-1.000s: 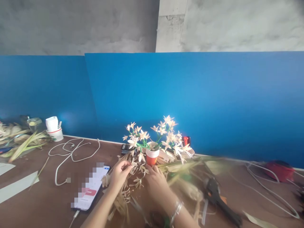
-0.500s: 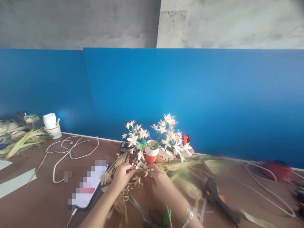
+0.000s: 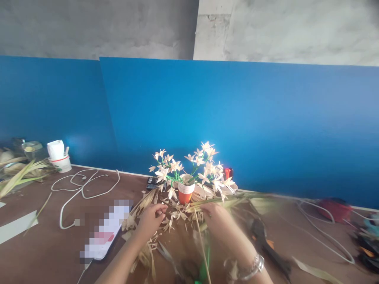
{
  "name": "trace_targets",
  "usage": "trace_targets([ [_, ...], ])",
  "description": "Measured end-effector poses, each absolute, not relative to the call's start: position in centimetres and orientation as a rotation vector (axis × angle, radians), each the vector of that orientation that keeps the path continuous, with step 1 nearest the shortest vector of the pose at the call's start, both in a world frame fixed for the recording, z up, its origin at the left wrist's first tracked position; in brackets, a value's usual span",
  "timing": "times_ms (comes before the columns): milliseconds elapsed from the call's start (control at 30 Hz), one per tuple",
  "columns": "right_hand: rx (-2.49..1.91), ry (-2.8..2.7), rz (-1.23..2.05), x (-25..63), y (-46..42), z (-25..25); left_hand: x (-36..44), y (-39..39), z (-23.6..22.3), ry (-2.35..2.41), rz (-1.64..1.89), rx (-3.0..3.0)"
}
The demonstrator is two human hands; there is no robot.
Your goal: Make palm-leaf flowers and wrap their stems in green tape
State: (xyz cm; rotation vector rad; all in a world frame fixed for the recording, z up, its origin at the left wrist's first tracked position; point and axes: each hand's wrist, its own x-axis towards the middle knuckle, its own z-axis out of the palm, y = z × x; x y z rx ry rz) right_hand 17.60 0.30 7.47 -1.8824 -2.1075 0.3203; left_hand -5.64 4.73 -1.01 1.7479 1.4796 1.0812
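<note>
Looks partly done, with flowers (image 3: 162,173) in the cup (image 3: 185,196) and loose flowers (image 3: 168,224) left in front; cannot tell grip of left hand (image 3: 152,217) or right hand (image 3: 218,217)

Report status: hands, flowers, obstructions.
Left hand by loose blossoms, hold unclear. Right hand near thin stick, hold unclear. Orange-white cup of flowers upright beyond. Stick between hands.

Left hand (image 3: 152,219) loosely curled; right hand (image 3: 215,216) apart, also curled.

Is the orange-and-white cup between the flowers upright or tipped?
Upright: the cup stands with its white rim on top and orange part below.
</note>
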Motion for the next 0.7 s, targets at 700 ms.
trace_targets([
  [700,-2.273,-2.140,0.356,16.9,-0.3,6.5,-6.7,5.7,-1.8,1.525,1.294,1.931],
])
